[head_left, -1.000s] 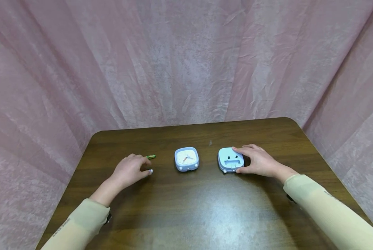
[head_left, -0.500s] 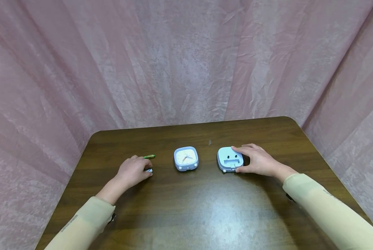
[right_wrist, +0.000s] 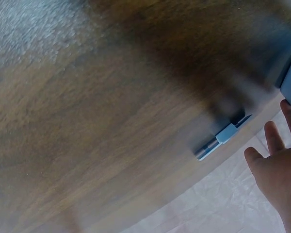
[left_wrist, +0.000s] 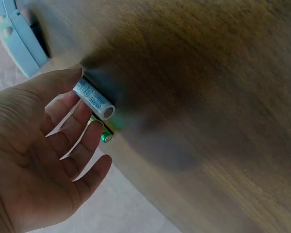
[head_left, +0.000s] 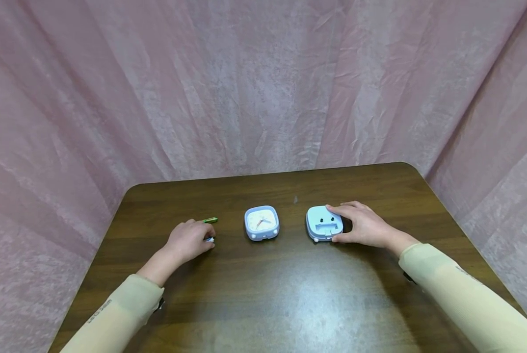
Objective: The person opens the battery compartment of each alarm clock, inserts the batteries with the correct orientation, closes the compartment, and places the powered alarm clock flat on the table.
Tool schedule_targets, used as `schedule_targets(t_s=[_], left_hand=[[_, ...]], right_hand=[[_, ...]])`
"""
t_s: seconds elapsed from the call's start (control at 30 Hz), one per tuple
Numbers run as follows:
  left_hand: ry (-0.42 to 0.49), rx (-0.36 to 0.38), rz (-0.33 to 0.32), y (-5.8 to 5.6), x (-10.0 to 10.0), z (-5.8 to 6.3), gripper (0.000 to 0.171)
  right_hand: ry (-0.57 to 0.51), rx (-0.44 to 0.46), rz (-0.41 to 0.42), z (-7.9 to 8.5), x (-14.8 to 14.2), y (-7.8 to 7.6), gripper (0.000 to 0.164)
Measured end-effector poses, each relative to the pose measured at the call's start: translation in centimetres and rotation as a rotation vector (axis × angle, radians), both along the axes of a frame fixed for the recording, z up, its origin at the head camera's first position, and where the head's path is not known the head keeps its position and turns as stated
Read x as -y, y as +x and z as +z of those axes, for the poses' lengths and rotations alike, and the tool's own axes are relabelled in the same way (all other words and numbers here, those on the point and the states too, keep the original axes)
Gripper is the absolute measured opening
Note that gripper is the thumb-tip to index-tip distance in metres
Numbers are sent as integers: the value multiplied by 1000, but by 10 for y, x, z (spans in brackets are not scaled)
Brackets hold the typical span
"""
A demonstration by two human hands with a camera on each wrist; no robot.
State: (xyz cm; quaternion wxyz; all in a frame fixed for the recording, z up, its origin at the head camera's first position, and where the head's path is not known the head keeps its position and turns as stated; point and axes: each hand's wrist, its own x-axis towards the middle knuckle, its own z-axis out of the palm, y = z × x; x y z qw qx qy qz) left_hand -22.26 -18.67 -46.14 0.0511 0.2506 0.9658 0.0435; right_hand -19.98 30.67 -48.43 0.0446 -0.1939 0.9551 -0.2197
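My left hand (head_left: 188, 240) pinches a white and blue battery (left_wrist: 94, 99) between thumb and fingertips, low over the table. Just beyond it lies a green battery (head_left: 210, 220), partly covered by the fingers in the left wrist view. At the right, a pale blue alarm clock (head_left: 318, 214) lies on its face with its back up, its battery compartment uncovered. My right hand (head_left: 365, 226) grips that clock by its right side, thumb at the near edge and a finger at the far edge. Only a corner of it enters the right wrist view.
Between the hands another pale blue alarm clock (head_left: 262, 223) lies face up. A small pale blue piece (right_wrist: 225, 133) rests on the wooden table (head_left: 263, 294) near the right fingers, its kind unclear. Pink curtains (head_left: 263, 98) hang behind the table.
The left thumb and fingers have drawn together on the white and blue battery, the hand shifting slightly right. The right hand keeps its grip on the face-down clock.
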Motion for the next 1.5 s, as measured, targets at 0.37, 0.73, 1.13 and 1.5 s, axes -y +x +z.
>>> schedule_targets(t_s=[0.37,0.73,1.13,1.5], left_hand=[[1,1,14,0,-1,-1,9],[20,8,-4,1,1,0,10],[91,-23,0,3,7,8,8],[325,41,88,5,-3,23,7]], right_hand=[[-6,3,2,0,-1,0,93],[-10,3,4,-2,0,0,93],[-3,8,2,0,-1,2,93],[-7,-7,5,-3,-2,0,93]])
